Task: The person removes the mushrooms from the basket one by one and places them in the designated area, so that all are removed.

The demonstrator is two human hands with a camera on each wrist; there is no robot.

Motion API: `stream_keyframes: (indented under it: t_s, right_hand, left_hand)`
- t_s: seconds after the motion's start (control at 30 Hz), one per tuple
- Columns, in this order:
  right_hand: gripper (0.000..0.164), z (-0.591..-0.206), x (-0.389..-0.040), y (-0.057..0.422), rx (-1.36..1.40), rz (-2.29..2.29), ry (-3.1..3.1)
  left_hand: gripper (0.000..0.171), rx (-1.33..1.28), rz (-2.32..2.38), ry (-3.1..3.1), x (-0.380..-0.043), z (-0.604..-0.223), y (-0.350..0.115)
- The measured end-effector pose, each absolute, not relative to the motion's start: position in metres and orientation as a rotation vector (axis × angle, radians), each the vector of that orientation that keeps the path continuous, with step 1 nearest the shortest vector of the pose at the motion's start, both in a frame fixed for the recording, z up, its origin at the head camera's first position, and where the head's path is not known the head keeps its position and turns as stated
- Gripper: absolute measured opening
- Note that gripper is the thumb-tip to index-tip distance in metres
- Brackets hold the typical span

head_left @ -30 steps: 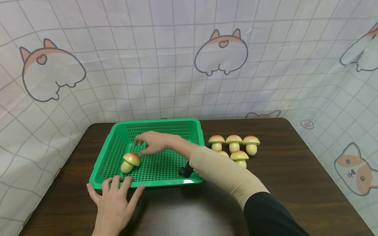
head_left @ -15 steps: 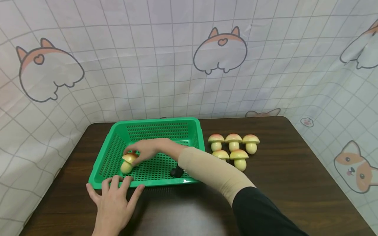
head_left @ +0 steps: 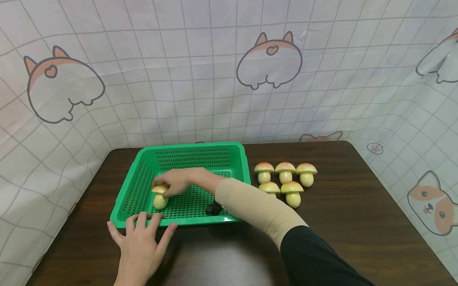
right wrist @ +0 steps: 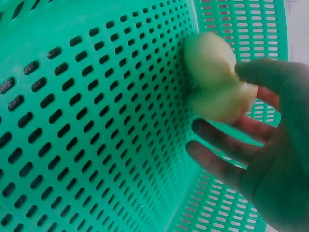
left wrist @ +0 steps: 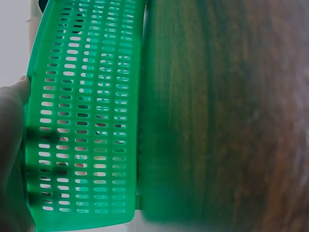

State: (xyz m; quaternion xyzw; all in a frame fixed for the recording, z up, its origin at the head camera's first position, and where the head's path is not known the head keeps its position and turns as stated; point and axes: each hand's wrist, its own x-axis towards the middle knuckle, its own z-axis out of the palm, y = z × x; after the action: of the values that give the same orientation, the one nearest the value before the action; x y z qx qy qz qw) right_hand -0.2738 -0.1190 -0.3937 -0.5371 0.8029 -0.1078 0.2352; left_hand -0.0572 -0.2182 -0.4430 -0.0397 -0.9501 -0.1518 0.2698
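My right hand reaches down inside the green plastic basket, gripping a toy mushroom with a yellow cap and pale stem. In the right wrist view the thumb presses where cap and stem meet, and the other fingers lie along the cap. The mushroom stands at the left end of the basket floor, its stem toward me. At the basket's near left rim, my left hand holds on, fingers hooked over the edge. In the left wrist view only part of that hand shows beside the slotted wall.
Right of the basket, several more toy mushrooms lie in two rows on the dark wooden table. A black device is at my right wrist. A patterned white cloth hangs behind and beside the table.
My right hand has moved left and down onto the mushroom and taken hold of it. The tilted mushroom has turned straighter and shifted slightly right. My left hand stays on the rim.
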Motion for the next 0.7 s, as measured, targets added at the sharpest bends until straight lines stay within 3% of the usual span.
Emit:
stream_keyframes:
  t_s: [0.7]
  right_hand:
    - [0.038, -0.400, -0.291, -0.112, -1.455, -0.282, 2.252]
  left_hand:
    - [0.044, -0.100, -0.419, -2.562, -0.059, -0.444, -0.219]
